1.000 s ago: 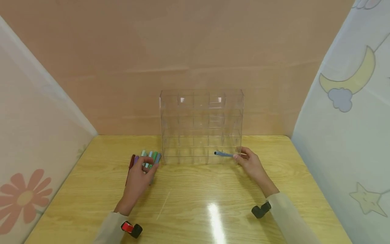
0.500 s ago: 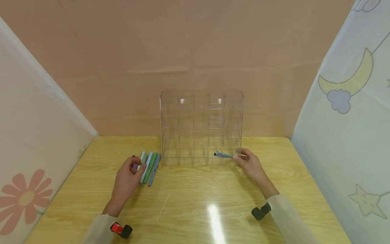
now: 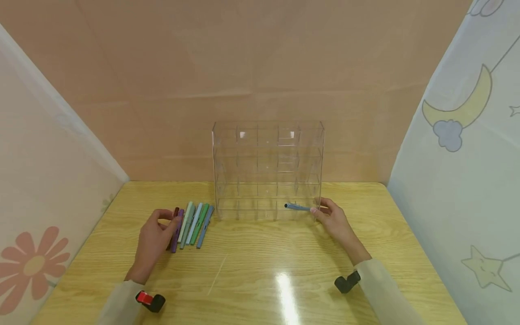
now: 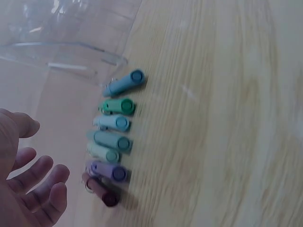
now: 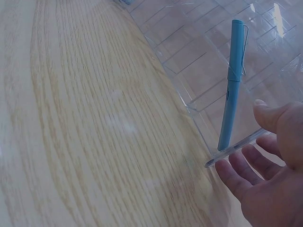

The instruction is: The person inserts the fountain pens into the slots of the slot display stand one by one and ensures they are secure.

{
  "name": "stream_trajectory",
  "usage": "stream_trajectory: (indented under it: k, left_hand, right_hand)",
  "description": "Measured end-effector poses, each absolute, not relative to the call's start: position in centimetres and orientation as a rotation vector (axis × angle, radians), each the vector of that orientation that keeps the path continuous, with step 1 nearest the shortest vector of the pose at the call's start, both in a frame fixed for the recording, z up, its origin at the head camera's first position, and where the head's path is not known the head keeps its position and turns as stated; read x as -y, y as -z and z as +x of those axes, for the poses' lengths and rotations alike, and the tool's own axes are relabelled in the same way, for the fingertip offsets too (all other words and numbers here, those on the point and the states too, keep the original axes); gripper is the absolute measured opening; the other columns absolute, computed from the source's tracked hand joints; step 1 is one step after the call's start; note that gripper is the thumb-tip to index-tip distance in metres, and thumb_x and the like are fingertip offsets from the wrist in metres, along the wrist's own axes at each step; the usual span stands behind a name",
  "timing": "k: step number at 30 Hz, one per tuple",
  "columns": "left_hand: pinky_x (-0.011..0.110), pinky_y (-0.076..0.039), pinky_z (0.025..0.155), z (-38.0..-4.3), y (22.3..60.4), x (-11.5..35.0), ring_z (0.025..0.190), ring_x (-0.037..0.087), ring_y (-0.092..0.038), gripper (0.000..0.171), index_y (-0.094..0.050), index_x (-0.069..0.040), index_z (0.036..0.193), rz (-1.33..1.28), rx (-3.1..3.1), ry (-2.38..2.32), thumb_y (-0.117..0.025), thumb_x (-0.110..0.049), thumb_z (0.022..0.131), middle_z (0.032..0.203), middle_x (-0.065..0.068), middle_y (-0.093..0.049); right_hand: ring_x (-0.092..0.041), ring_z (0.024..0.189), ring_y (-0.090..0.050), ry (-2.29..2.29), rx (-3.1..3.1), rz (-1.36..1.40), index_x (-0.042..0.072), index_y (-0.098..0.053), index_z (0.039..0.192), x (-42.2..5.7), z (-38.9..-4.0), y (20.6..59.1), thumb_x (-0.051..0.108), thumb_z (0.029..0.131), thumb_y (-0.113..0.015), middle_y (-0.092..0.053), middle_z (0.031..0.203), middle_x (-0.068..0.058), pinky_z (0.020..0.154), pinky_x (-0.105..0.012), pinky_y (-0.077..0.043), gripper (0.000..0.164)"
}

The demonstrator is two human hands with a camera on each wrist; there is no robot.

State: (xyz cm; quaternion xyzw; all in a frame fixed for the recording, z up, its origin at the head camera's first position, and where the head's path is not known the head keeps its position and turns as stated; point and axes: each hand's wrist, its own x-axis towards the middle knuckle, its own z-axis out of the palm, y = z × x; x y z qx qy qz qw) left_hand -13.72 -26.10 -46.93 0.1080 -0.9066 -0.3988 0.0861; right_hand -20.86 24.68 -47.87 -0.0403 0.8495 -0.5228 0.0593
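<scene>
A clear acrylic rack (image 3: 268, 190) with rows of compartments stands upright on the table. In its bottom row, towards the right, lies a blue capped pen (image 5: 230, 94), one end against the side wall. My right hand (image 3: 335, 225) grips that side wall, the thumb on the inner side and the fingers outside. Left of the rack, several capped pens lie side by side: blue (image 3: 205, 227), green (image 3: 200, 224), pale blue, grey-green, mint, purple (image 4: 108, 170) and dark red (image 4: 100, 190). My left hand (image 3: 152, 239), fingers loosely bent and holding nothing, hovers over the dark red and purple end.
The wooden table (image 3: 248, 275) has a bright light reflection at its front. An orange-brown cloth (image 3: 260, 63) hangs behind, and printed cloths flank both sides, with a flower at left and a moon (image 3: 467, 108) at right.
My left hand has moved left across the row of pens, uncovering them; they now lie more evenly side by side. My right hand, the rack and the pen inside it stay in place.
</scene>
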Motion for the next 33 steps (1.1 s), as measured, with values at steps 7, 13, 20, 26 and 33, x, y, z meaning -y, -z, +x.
stream_trajectory:
  k: [7,13,20,26,33]
  left_hand:
    - [0.024,-0.052,0.062,-14.1,47.4,27.1,0.09,0.023,-0.067,0.045,-0.059,-0.003,0.132,0.4,2.735,1.141,-0.063,-0.041,0.107,0.126,0.022,-0.069]
    - [0.024,-0.053,0.062,-14.5,48.0,28.0,0.093,0.027,-0.069,0.043,-0.06,-0.001,0.134,0.406,2.727,1.138,-0.065,-0.034,0.106,0.128,0.023,-0.069]
    - [0.025,-0.051,0.066,-15.4,48.6,28.8,0.094,0.03,-0.071,0.044,-0.06,0.001,0.132,0.397,2.744,1.116,-0.067,-0.033,0.105,0.127,0.025,-0.07]
    - [0.028,-0.05,0.068,-16.2,48.8,29.0,0.091,0.029,-0.069,0.042,-0.059,0.002,0.133,0.402,2.78,1.075,-0.065,-0.029,0.105,0.125,0.026,-0.07]
    - [0.029,-0.048,0.069,-17.0,49.0,29.3,0.093,0.031,-0.069,0.044,-0.059,0.003,0.135,0.422,2.838,1.05,-0.062,-0.03,0.106,0.126,0.027,-0.07]
  right_hand:
    - [-0.048,0.147,-0.05,1.582,-2.579,-0.12,-0.002,-0.04,0.159,-24.5,-20.7,47.7,0.034,0.109,-0.064,-0.046,0.161,-0.028,0.112,-0.056,-0.053,0.066]
    - [-0.048,0.147,-0.051,1.569,-2.585,-0.117,-0.002,-0.041,0.159,-24.5,-20.8,47.8,0.036,0.109,-0.063,-0.047,0.161,-0.028,0.111,-0.054,-0.055,0.066]
    - [-0.047,0.147,-0.051,1.551,-2.599,-0.108,0.0,-0.042,0.159,-24.7,-20.8,48.0,0.039,0.109,-0.062,-0.047,0.161,-0.027,0.113,-0.054,-0.053,0.066]
    - [-0.048,0.147,-0.05,1.577,-2.575,-0.127,-0.002,-0.039,0.16,-24.7,-20.7,47.9,0.037,0.109,-0.062,-0.045,0.162,-0.028,0.113,-0.056,-0.052,0.068]
    - [-0.047,0.147,-0.051,1.597,-2.576,-0.105,-0.002,-0.04,0.159,-24.6,-20.7,47.8,0.034,0.109,-0.063,-0.046,0.161,-0.028,0.111,-0.053,-0.055,0.066]
